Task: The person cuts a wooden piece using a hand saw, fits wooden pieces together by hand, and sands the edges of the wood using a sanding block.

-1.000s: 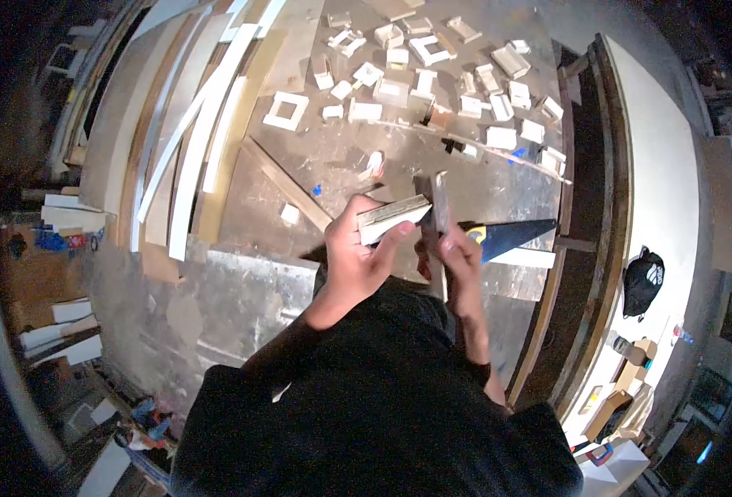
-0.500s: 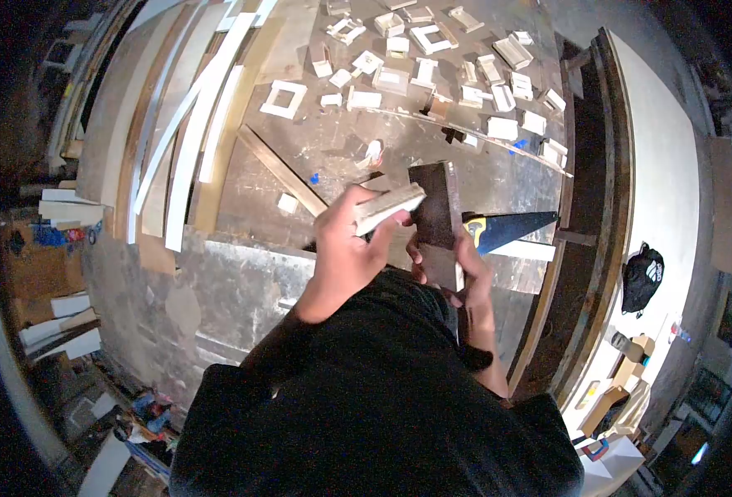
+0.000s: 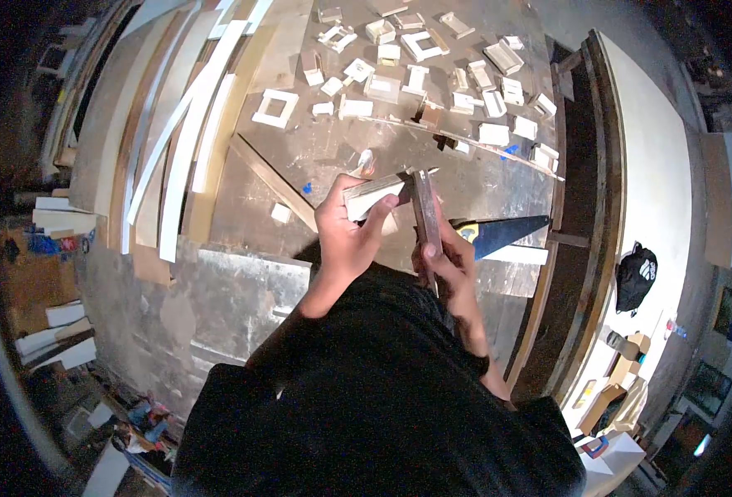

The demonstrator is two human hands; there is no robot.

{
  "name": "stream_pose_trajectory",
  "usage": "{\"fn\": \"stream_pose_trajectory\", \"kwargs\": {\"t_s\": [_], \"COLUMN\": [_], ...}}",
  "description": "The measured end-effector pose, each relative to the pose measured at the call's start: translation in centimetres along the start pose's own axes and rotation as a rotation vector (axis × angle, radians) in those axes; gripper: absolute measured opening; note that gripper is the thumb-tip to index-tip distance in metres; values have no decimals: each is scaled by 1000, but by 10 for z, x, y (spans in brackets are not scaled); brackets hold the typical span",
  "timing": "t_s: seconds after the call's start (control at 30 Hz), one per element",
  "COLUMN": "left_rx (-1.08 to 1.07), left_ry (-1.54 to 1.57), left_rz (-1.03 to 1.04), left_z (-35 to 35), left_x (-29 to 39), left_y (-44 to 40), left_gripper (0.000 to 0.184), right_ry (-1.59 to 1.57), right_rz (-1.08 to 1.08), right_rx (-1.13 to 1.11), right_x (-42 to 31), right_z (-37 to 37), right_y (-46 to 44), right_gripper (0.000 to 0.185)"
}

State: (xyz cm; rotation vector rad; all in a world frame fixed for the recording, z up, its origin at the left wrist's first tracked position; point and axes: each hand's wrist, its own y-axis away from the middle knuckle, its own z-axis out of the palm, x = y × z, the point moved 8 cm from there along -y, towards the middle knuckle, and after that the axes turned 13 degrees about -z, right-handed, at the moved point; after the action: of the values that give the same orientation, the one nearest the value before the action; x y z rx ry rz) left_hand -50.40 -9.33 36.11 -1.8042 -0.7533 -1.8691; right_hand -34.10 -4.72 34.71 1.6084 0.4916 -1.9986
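My left hand (image 3: 351, 240) is closed around a small pale wooden piece (image 3: 367, 199), thumb on its near side. My right hand (image 3: 450, 263) grips a dark brown flat board (image 3: 425, 214), held upright with its narrow edge towards me. The right end of the pale piece is close beside the dark board; whether they touch I cannot tell. Just right of my right hand lies a handsaw (image 3: 507, 235) with a dark blade and a yellow-and-black handle. A wooden strip (image 3: 270, 178) rests on the workbench (image 3: 241, 286), left of my left hand.
Several small wooden frames and boxes, one a square frame (image 3: 275, 108), are spread over the far side. Long boards and strips (image 3: 188, 157) lie at the left. On a white panel (image 3: 660, 182) at the right sits a black bag (image 3: 636, 279).
My right hand has turned the dark board from its broad face to its narrow edge and brought it left. The pale piece in my left hand has tilted and shifted slightly left.
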Motion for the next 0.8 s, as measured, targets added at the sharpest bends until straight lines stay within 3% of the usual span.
{"fn": "stream_pose_trajectory", "kwargs": {"t_s": [0.07,0.27,0.33,0.4,0.47,0.57,0.6,0.8], "left_rx": [-39,-19,-44,-69,-28,-44,-71,-40], "left_ry": [-57,7,-184,-175,-85,-87,-107,-11], "left_rz": [34,54,121,56,55,41,23,-12], "left_z": [3,8,11,12,7,9,10,-6], "left_x": [-3,1,12,-2,2,-10,-17,-24], "left_y": [6,-25,-18,-18,-30,-23,-17,-32], "left_gripper": [24,27,25,26,27,30,30,32], "right_ry": [35,-70,-89,-137,-24,-14,-59,-18], "right_rz": [-88,46,44,145,24,37,116,90], "right_rx": [48,15,24,47,44,45,77,81], "right_x": [-5,10,22,26,20,35,35,46], "right_z": [-3,-10,-21,-23,-16,-29,-30,-22], "right_y": [-3,-9,-15,-29,-24,-19,-25,-23], "right_gripper": [75,71,63,60,71,73,71,59]}}
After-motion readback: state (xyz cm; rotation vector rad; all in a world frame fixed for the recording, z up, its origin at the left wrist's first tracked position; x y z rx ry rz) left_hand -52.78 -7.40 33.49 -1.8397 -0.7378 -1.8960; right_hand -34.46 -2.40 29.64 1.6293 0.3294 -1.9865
